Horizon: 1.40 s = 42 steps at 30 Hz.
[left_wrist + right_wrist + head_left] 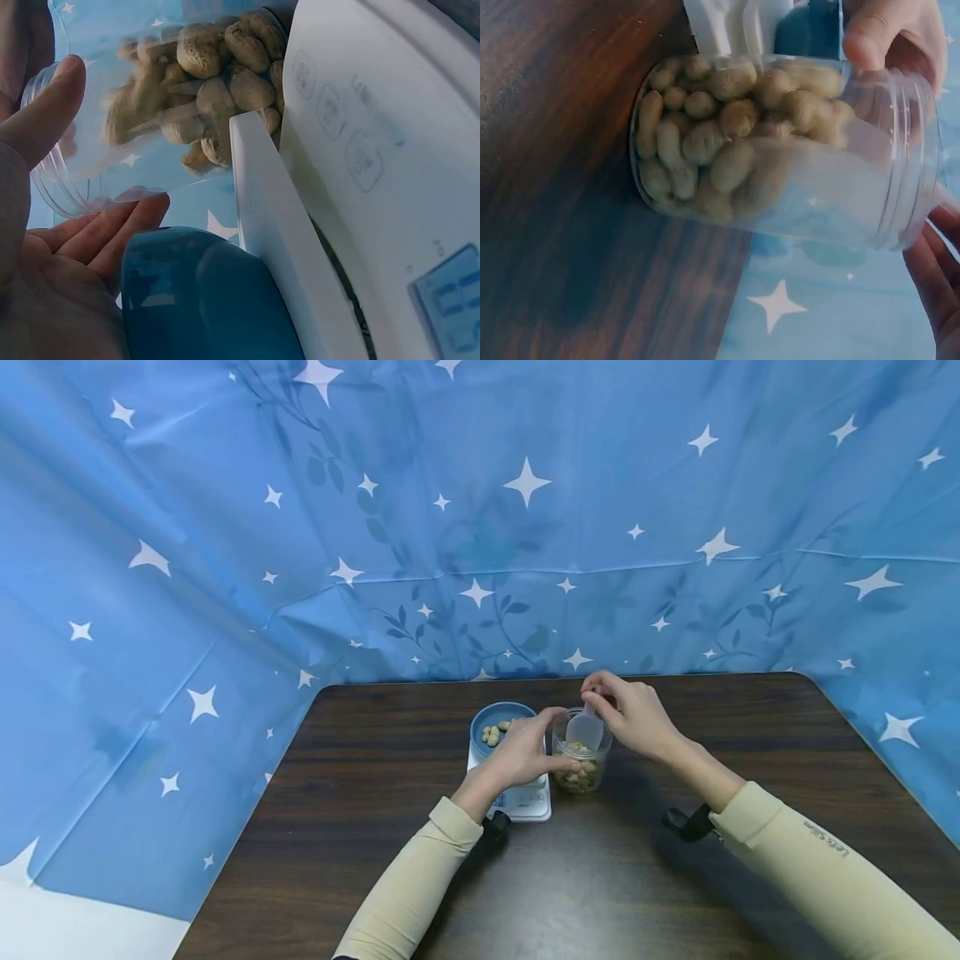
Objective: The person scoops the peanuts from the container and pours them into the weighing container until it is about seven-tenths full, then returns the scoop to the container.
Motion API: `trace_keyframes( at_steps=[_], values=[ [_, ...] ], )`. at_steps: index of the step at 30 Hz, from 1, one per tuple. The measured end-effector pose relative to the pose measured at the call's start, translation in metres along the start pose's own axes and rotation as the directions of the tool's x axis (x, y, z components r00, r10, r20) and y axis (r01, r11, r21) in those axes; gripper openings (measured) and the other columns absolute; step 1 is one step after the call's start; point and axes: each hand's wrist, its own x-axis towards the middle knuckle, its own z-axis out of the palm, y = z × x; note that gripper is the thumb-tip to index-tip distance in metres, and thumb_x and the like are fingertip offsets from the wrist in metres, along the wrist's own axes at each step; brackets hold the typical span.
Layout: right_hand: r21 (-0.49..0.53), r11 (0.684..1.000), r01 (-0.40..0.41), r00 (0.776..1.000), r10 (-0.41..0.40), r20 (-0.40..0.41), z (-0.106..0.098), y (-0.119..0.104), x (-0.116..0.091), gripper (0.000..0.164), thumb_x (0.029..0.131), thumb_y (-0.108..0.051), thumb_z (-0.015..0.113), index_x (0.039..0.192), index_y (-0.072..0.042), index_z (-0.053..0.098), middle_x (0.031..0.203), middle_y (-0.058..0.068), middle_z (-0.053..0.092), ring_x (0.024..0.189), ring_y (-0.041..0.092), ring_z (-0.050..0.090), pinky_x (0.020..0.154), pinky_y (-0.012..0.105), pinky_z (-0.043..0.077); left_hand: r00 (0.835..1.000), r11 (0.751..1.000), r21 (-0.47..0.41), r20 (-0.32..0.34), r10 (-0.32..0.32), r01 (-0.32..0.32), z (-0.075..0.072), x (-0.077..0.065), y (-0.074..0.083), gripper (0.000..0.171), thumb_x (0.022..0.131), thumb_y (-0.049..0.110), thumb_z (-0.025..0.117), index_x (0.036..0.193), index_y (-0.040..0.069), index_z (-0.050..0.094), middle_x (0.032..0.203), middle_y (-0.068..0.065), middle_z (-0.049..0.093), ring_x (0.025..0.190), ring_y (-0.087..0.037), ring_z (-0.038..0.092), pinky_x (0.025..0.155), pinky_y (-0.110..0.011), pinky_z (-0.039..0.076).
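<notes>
A: Your left hand [521, 752] is gripping the clear jar [892, 165] near its rim, thumb and fingers wrapping around.
B: Your right hand [633, 714] is pinching the scoop [585, 731] by its handle; it's sitting inside the jar with peanuts [727, 165].
A: Jar's standing on the bench [337, 760], just right of your white scale [531, 808].
B: Scale's carrying the blue bowl [498, 712], more peanuts lying inside.
</notes>
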Motion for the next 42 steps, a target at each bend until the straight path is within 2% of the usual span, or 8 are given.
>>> trace_keyframes(
  at_steps=[3,7,13,21,25,31,37,42],
  values=[
    [0.024,0.999,-0.036,0.999,0.036,0.013,0.0020,0.0004,0.0000,0.005,0.104,-0.010,0.062,0.105,-0.007,0.066,0.068,-0.004,0.062,0.047,0.005,0.044,0.046,0.029,0.037,1.000,1.000,0.000,-0.004,-0.003,0.003,-0.0004,-0.0002,0.0000,0.086,0.088,0.046,0.081,0.156,0.011,0.041,0.146,-0.006,0.057,0.131,-0.026,0.056,0.115,-0.054,0.032],
    [0.017,0.996,-0.092,0.995,0.093,-0.024,0.0036,0.0004,-0.0003,0.009,0.105,-0.012,0.061,0.106,-0.006,0.067,0.067,-0.004,0.062,0.045,0.006,0.045,0.045,0.030,0.035,1.000,1.000,-0.007,-0.006,-0.010,0.010,-0.0002,0.0004,0.0001,0.087,0.088,0.046,0.082,0.156,0.011,0.041,0.144,-0.006,0.058,0.130,-0.026,0.057,0.115,-0.054,0.032],
    [0.051,0.975,-0.217,0.971,0.221,-0.091,0.0016,0.0008,-0.0023,0.012,0.106,-0.016,0.060,0.107,-0.006,0.067,0.071,0.003,0.069,0.044,0.010,0.051,0.042,0.030,0.036,1.000,1.000,-0.011,-0.001,-0.027,0.027,-0.0001,0.0008,0.0004,0.087,0.087,0.047,0.082,0.156,0.012,0.041,0.144,-0.006,0.058,0.131,-0.027,0.056,0.116,-0.053,0.032],
    [0.085,0.969,-0.233,0.955,0.245,-0.170,-0.0004,-0.0020,-0.0015,0.015,0.105,-0.015,0.061,0.104,-0.002,0.069,0.072,0.006,0.071,0.039,0.008,0.045,0.039,0.027,0.032,1.000,0.999,-0.032,0.006,-0.028,0.028,-0.0008,0.0011,-0.0001,0.086,0.087,0.046,0.083,0.155,0.012,0.042,0.144,-0.007,0.058,0.132,-0.028,0.055,0.115,-0.051,0.033],
    [0.112,0.958,-0.262,0.937,0.281,-0.208,-0.0025,-0.0048,0.0007,0.015,0.105,-0.015,0.061,0.105,-0.002,0.069,0.074,0.009,0.073,0.046,0.012,0.056,0.041,0.024,0.036,1.000,0.999,-0.031,0.009,-0.030,0.030,-0.0006,0.0014,-0.0005,0.086,0.087,0.045,0.083,0.155,0.012,0.042,0.144,-0.007,0.058,0.131,-0.027,0.055,0.114,-0.051,0.034],
    [0.164,0.940,-0.299,0.931,0.325,-0.167,-0.0012,-0.0065,-0.0002,0.018,0.106,-0.016,0.060,0.107,0.000,0.068,0.077,0.009,0.074,0.058,0.025,0.069,0.046,0.024,0.046,0.999,0.999,-0.008,0.007,-0.033,0.033,-0.0009,0.0014,-0.0008,0.088,0.086,0.047,0.083,0.155,0.012,0.042,0.145,-0.006,0.058,0.130,-0.024,0.056,0.115,-0.051,0.033],
    [0.184,0.930,-0.319,0.929,0.346,-0.135,0.0041,-0.0059,-0.0035,0.019,0.106,-0.016,0.060,0.106,0.002,0.069,0.078,0.011,0.075,0.064,0.030,0.072,0.053,0.020,0.051,1.000,0.999,-0.012,0.010,-0.029,0.029,-0.0010,0.0012,-0.0008,0.088,0.087,0.046,0.083,0.156,0.011,0.041,0.145,-0.008,0.057,0.131,-0.026,0.055,0.115,-0.053,0.032],
    [0.217,0.909,-0.356,0.909,0.391,-0.145,0.0017,-0.0058,-0.0032,0.022,0.106,-0.016,0.060,0.108,0.004,0.068,0.079,0.014,0.074,0.066,0.029,0.073,0.055,0.020,0.054,0.999,0.999,-0.008,0.012,-0.036,0.036,-0.0010,0.0018,-0.0002,0.087,0.087,0.047,0.082,0.156,0.012,0.041,0.146,-0.007,0.056,0.132,-0.026,0.055,0.116,-0.054,0.030]
  ],
)
